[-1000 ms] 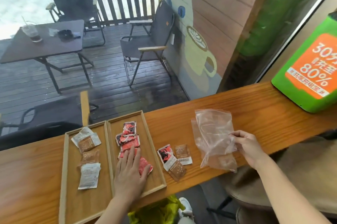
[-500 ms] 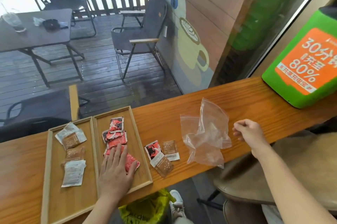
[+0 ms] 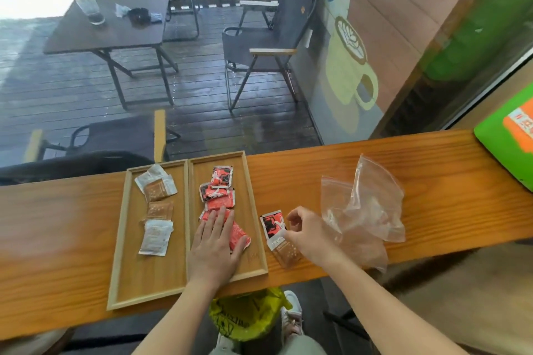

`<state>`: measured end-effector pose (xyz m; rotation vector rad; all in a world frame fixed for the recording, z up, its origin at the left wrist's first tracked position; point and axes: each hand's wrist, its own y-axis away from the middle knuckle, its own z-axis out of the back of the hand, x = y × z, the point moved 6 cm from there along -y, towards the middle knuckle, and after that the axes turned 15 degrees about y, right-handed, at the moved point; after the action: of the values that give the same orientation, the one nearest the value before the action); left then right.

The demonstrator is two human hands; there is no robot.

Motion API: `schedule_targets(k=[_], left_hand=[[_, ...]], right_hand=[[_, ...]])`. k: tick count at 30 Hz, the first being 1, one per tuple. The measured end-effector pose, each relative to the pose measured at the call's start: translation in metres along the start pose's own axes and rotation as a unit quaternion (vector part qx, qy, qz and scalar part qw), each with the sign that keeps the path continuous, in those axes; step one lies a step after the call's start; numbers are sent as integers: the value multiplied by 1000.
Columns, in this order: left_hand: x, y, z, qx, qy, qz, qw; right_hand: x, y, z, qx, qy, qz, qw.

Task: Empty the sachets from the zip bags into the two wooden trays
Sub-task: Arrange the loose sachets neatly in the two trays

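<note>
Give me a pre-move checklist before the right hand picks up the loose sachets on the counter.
1. Right hand over the loose sachets: ok.
2. Red loose sachet and brown loose sachet unobstructed: ok; a third beneath the hand, cannot tell.
3. Left hand flat on the red sachets, steadying the right tray: ok.
4. Room left in the left tray: ok.
5. Zip bags fully emptied: cannot tell.

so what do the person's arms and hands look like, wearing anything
Both arms are bare as far up as the picture shows: no sleeves in view. The left hand and the right hand have no gloves, and I see no rings, watch or bracelets. The fingers look bare, nails short and plain as far as can be told.
</note>
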<state>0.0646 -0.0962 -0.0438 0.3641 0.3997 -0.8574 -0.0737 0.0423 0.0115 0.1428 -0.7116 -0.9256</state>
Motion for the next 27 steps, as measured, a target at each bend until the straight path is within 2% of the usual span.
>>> schedule_targets(k=[5,9,11,14,19,22,27], left_hand=[[1,0,-1,1,6,6,1000],[-3,0,1,7,22,9,1000],[-8,-1,5,-9,56,14,998],[-22,-3,12,-45,99,10,994],[-59,-19,17,-44,117,-59,990],[-82,-31,10,-5,108,-93,990],[-94,-43,-21,134,-13,-88,987]], right_hand=[[-16,-3,-39,21,79,-76,994],[-20,-6,-46,18,140,-87,986],[-21,-7,-45,29,116,-75,990],[-28,-6,-39,23,23,-64,997],[-41,0,-18,-35,-10,-91,995],[-51,2,-16,-37,16,-126,991],[-54,-1,-26,-20,73,-155,985]])
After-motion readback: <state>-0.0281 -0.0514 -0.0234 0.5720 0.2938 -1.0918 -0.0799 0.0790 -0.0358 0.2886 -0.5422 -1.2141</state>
